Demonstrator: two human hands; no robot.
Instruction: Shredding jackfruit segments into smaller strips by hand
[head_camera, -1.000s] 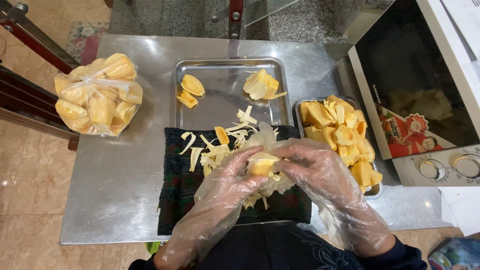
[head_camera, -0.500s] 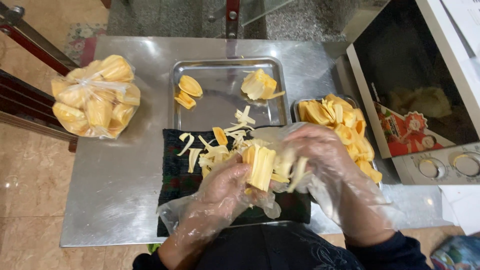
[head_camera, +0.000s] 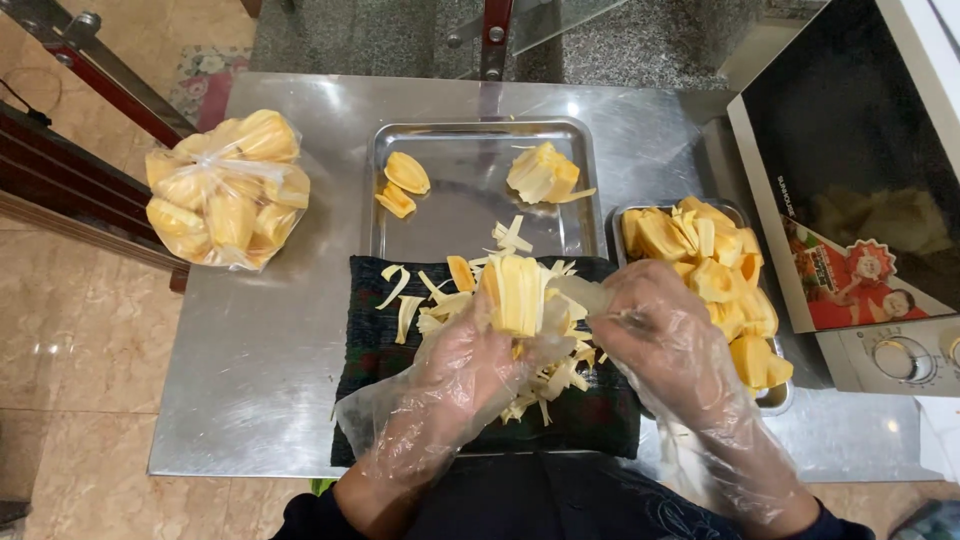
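Both my hands wear loose clear plastic gloves. My left hand (head_camera: 465, 365) holds a yellow jackfruit pod (head_camera: 517, 292) with pale strips still around it, above a dark cloth (head_camera: 372, 352). My right hand (head_camera: 655, 335) pinches a pale strip (head_camera: 578, 294) coming off the pod's right side. Several loose pale strips (head_camera: 440, 300) lie scattered on the cloth under and around my hands.
A steel tray (head_camera: 470, 205) behind the cloth carries a few yellow pieces. A smaller tray (head_camera: 625, 212) at the right is heaped with jackfruit pods. A clear bag of pods (head_camera: 228, 192) sits at the left of the steel table (head_camera: 270, 330). A microwave oven (head_camera: 865, 180) stands at the right.
My hands went from cupping the fruit together to apart: the left now holds the pod upright, while the right pulls a strip away to the right.
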